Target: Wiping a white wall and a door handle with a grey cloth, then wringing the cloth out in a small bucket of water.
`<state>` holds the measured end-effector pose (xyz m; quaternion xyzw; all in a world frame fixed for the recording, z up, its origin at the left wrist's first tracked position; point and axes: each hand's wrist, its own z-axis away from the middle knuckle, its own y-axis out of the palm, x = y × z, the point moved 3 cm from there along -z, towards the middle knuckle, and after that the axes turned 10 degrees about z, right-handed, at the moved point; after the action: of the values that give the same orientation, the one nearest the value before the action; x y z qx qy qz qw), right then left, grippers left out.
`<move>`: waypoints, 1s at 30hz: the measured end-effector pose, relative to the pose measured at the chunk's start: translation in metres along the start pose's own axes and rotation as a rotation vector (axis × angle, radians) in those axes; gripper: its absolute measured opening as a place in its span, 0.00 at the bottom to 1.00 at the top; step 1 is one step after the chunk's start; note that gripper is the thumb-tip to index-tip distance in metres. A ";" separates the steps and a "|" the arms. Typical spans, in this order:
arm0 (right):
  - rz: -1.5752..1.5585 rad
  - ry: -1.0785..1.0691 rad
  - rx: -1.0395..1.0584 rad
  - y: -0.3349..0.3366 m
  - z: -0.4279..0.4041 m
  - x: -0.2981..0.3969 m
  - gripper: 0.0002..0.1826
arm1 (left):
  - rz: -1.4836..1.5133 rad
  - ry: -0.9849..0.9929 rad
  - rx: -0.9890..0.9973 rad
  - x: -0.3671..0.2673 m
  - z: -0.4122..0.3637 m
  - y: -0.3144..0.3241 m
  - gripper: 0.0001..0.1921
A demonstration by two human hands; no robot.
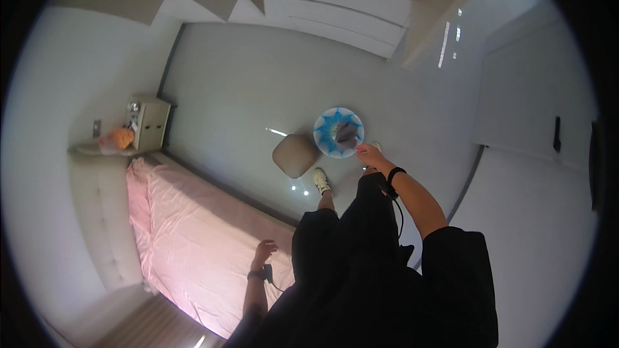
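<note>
My right hand (371, 154) is stretched out low, its fingertips at the near right edge of a round blue-and-white basin or tray (324, 130). Crumpled dark grey cloth (346, 135) lies in the round piece, just beyond those fingertips. Whether the fingers grip the cloth, the rim or nothing cannot be made out. Over the pink bed (203, 232) hangs my left hand (265, 252), empty, with loosely bent fingers. Both wrists carry black bands with small devices and cables.
A brown rounded stool (294, 155) stands left of the round piece, near my shoe (321, 181). White drawers (338, 7) line the far side. A nightstand (152, 123) and an orange bag (118, 139) are by the bed's head. A white door or cabinet with a dark handle (557, 134) is at right.
</note>
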<state>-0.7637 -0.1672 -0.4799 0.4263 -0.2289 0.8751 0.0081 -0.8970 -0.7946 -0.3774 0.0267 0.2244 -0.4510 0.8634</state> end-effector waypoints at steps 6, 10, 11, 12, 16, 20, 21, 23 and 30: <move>-0.005 0.252 -0.268 0.004 0.140 -0.057 0.18 | 0.012 0.181 0.117 -0.046 -0.103 -0.097 0.17; -0.128 0.272 -0.415 0.047 0.218 -0.097 0.14 | -0.459 0.805 0.184 -0.109 -0.182 -0.194 0.11; -0.141 0.327 -0.461 0.056 0.263 -0.129 0.13 | -0.442 0.823 0.231 -0.121 -0.198 -0.167 0.11; -0.252 0.451 -0.433 0.083 0.295 -0.138 0.13 | -0.518 0.690 0.173 -0.136 -0.196 -0.157 0.11; -0.459 0.802 -0.328 0.177 0.434 -0.179 0.11 | -0.261 0.206 0.160 -0.210 -0.165 -0.068 0.16; -0.572 0.946 -0.239 0.247 0.476 -0.163 0.12 | -0.562 0.197 0.109 -0.254 -0.150 -0.031 0.18; -0.660 0.948 -0.233 0.265 0.477 -0.159 0.12 | -0.632 0.256 0.104 -0.255 -0.150 -0.031 0.18; -0.768 0.794 -0.275 0.289 0.422 -0.146 0.13 | -1.310 1.059 0.134 -0.272 -0.164 -0.078 0.18; -0.703 0.644 -0.365 0.315 0.390 -0.154 0.13 | -0.969 0.354 0.178 -0.326 -0.106 0.073 0.23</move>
<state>-0.4415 -0.5799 -0.5120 0.1781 -0.2065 0.8523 0.4464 -1.0381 -0.4748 -0.3498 0.0689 0.3145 -0.8046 0.4990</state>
